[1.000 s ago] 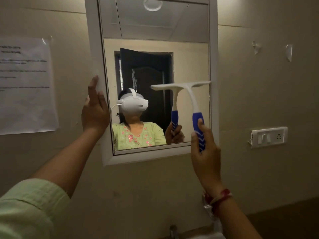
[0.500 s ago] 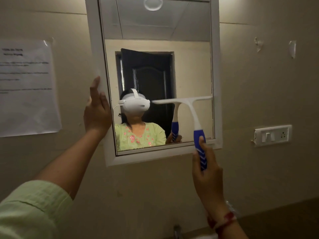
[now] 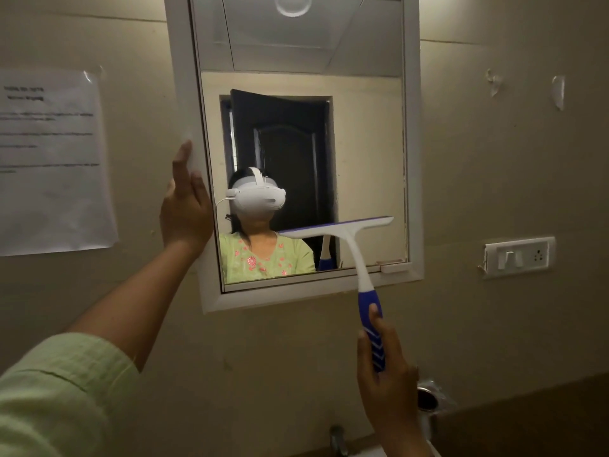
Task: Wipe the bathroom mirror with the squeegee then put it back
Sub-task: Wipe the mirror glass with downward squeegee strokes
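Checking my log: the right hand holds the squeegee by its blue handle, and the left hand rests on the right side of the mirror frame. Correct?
No: the head view shows the left hand on the left side of the mirror frame. The right hand does hold the squeegee by its blue handle.
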A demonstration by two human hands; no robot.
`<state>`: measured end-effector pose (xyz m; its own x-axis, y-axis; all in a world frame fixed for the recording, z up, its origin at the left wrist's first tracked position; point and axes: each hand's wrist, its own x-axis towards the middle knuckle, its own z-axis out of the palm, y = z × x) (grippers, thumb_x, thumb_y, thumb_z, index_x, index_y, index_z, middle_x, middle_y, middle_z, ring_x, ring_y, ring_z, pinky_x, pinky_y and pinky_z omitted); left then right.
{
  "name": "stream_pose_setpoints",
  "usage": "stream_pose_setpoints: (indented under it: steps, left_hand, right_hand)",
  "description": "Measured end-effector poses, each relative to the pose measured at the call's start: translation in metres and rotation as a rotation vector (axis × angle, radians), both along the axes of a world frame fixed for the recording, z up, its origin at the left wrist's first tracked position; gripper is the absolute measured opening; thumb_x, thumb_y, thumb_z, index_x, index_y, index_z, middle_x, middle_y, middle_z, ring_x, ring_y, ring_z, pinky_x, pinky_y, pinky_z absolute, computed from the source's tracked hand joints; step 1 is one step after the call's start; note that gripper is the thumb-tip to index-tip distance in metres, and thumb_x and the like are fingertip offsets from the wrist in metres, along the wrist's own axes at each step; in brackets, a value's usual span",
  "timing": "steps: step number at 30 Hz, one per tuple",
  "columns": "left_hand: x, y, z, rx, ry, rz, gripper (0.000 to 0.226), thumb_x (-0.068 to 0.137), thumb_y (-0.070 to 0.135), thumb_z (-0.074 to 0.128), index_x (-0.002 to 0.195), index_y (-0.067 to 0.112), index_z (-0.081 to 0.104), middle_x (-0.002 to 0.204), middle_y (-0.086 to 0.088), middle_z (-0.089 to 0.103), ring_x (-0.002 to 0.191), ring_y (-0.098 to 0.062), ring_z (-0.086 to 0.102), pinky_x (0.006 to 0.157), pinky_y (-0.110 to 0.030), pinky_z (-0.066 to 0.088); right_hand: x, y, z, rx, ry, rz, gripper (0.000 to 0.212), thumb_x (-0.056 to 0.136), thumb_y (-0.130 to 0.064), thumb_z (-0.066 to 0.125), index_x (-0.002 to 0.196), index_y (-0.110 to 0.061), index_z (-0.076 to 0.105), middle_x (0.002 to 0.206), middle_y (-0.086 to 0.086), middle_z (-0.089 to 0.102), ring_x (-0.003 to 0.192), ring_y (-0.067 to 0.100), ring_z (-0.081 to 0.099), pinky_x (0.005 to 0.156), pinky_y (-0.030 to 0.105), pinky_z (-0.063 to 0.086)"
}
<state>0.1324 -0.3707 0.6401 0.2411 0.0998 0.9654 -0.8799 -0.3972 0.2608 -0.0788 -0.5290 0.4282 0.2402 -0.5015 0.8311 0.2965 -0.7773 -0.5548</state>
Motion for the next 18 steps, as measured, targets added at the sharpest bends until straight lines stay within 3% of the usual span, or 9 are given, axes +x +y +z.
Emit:
stream_pose_setpoints:
  steps: [3, 7, 10, 14, 18]
  left_hand:
    - [0.000, -0.001, -0.001, 0.001, -0.012, -0.005, 0.042, 0.102, 0.026, 0.026, 0.144, 0.023, 0.024, 0.130, -0.018, 0.054, 0.084, -0.042, 0.061, 0.068, -0.033, 0.038]
    - [0.002, -0.001, -0.001, -0.005, -0.007, -0.007, 0.042, 0.102, 0.027, 0.026, 0.144, 0.025, 0.024, 0.133, -0.015, 0.053, 0.086, -0.042, 0.060, 0.069, -0.032, 0.036]
    - [0.002, 0.000, -0.002, -0.004, 0.001, -0.009, 0.042, 0.102, 0.028, 0.025, 0.144, 0.025, 0.024, 0.133, -0.015, 0.052, 0.087, -0.043, 0.060, 0.070, -0.033, 0.037]
    - [0.001, -0.001, -0.001, 0.001, 0.004, -0.006, 0.042, 0.102, 0.029, 0.024, 0.144, 0.025, 0.024, 0.132, -0.014, 0.053, 0.088, -0.042, 0.060, 0.070, -0.033, 0.038]
    - [0.001, 0.000, 0.000, -0.003, 0.018, -0.014, 0.042, 0.102, 0.029, 0.024, 0.144, 0.026, 0.023, 0.134, -0.013, 0.052, 0.090, -0.044, 0.059, 0.072, -0.039, 0.043]
  right_hand:
    - [0.002, -0.007, 0.020, 0.043, -0.040, 0.008, 0.048, 0.084, -0.047, 0.039, 0.128, -0.028, 0.040, 0.091, -0.007, 0.058, 0.068, 0.006, 0.061, 0.051, 0.011, 0.050]
    - [-0.001, -0.012, 0.019, 0.083, -0.058, 0.022, 0.048, 0.084, -0.047, 0.040, 0.128, -0.027, 0.041, 0.092, -0.008, 0.057, 0.071, 0.003, 0.061, 0.051, 0.012, 0.050]
    - [-0.004, -0.006, -0.008, 0.110, -0.015, 0.010, 0.044, 0.083, -0.042, 0.043, 0.127, -0.039, 0.042, 0.090, -0.005, 0.057, 0.071, 0.002, 0.060, 0.052, 0.011, 0.050]
    - [-0.011, 0.006, -0.035, 0.159, 0.033, 0.019, 0.046, 0.081, -0.037, 0.046, 0.122, -0.055, 0.034, 0.097, -0.010, 0.056, 0.077, 0.011, 0.062, 0.060, 0.022, 0.056]
    - [-0.012, 0.002, -0.019, 0.152, 0.003, 0.057, 0.045, 0.082, -0.039, 0.045, 0.127, -0.040, 0.041, 0.095, -0.008, 0.057, 0.074, 0.005, 0.061, 0.056, 0.013, 0.052]
